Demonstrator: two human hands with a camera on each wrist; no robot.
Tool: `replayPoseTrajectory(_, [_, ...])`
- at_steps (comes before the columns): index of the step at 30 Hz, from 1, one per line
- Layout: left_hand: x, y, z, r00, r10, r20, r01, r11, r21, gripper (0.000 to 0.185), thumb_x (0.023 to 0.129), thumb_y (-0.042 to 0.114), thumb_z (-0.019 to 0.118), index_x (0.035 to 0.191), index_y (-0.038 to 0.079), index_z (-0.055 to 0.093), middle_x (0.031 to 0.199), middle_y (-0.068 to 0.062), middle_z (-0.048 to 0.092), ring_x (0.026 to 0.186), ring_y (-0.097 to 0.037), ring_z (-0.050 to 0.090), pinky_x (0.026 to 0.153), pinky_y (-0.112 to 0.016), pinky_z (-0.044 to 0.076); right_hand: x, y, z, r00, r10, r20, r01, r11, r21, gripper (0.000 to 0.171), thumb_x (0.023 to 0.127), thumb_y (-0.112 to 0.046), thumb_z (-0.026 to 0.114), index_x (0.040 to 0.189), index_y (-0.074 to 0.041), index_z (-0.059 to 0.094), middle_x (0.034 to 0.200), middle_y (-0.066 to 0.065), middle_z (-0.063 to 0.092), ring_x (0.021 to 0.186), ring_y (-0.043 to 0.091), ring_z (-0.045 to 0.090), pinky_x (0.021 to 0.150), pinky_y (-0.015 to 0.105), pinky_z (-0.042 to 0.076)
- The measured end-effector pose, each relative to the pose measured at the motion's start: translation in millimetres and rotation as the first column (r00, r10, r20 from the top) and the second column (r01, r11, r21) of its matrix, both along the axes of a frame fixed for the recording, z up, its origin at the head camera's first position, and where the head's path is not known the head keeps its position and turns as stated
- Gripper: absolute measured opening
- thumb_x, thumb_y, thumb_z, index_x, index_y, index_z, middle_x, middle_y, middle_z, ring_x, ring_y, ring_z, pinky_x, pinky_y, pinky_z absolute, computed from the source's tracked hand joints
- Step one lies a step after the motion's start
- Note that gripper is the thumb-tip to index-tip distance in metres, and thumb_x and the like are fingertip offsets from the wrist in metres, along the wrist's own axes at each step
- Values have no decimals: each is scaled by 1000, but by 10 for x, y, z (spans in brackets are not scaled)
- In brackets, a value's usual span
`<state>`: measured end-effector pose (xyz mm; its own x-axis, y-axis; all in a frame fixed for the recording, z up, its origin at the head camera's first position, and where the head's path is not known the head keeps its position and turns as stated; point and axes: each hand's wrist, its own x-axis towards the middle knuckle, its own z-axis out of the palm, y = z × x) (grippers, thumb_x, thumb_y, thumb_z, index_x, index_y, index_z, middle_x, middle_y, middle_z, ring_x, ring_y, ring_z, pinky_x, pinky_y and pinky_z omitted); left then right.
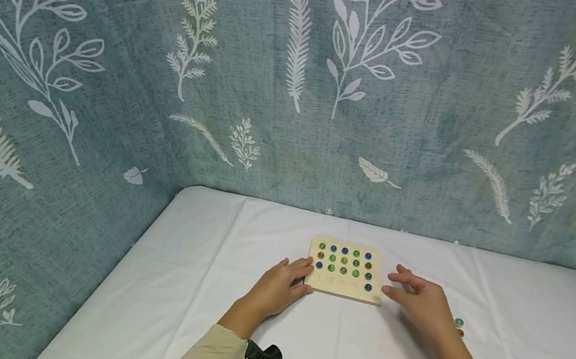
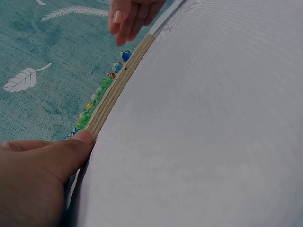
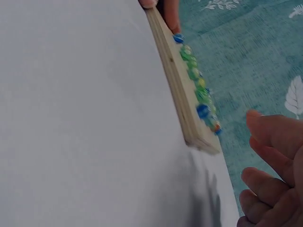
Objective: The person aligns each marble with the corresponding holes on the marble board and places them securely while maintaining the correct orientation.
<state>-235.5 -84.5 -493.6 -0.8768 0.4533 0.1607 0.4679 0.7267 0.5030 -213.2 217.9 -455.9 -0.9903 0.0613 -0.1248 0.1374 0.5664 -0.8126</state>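
Note:
A pale wooden board [image 1: 343,289] with rows of round hollows lies flat on the white cloth. Green, blue and amber glass marbles [image 1: 345,261] fill its three far rows. In the row nearest the person, one blue marble [image 1: 368,287] sits at the right end beside several bare hollows. My left hand [image 1: 278,286] holds the board's near left corner, thumb at the front edge and fingers along the left side. Just off the board's right edge hovers my right hand [image 1: 421,303], fingers loosely bent with nothing between them; it shows larger in the right wrist view [image 3: 277,165].
A green loose marble [image 1: 459,322] and an amber one [image 1: 460,333] lie right of the right wrist, partly hidden by it. White cloth [image 1: 231,246] covers the table. A teal leaf-patterned curtain [image 1: 294,142] hangs behind and to the left.

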Motion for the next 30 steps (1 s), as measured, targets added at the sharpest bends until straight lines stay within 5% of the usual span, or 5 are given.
replayPoseTrajectory(9, [-4, 1, -2, 1000, 11, 10, -11, 1000, 2, 57, 95, 35, 65, 145, 13, 50, 155, 4, 42, 143, -14, 39, 124, -37, 25, 160, 521, 139, 1000, -19, 23, 19, 1000, 18, 81, 83, -65, 66, 138, -5, 57, 161, 8, 26, 149, 45, 13, 113, 70, 23])
replayPoseTrajectory(21, [4, 13, 5, 999, 16, 28, -17, 1000, 18, 56, 95, 34, 65, 144, 12, 51, 154, 3, 42, 143, -16, 39, 124, -37, 25, 300, 1148, 2, 987, -112, 112, 98, 987, 124, 83, 86, -68, 60, 135, 0, 57, 160, 18, 21, 145, 52, 15, 108, 73, 25])
replayPoseTrajectory(30, [7, 14, 9, 1000, 11, 12, -11, 1000, 15, 56, 95, 34, 65, 145, 12, 51, 155, 3, 42, 142, -16, 40, 124, -38, 25, 351, 1201, -124, 991, -118, 59, 103, 974, 204, 72, 87, -61, 65, 119, 3, 67, 153, 24, 32, 141, 54, 22, 108, 73, 26])
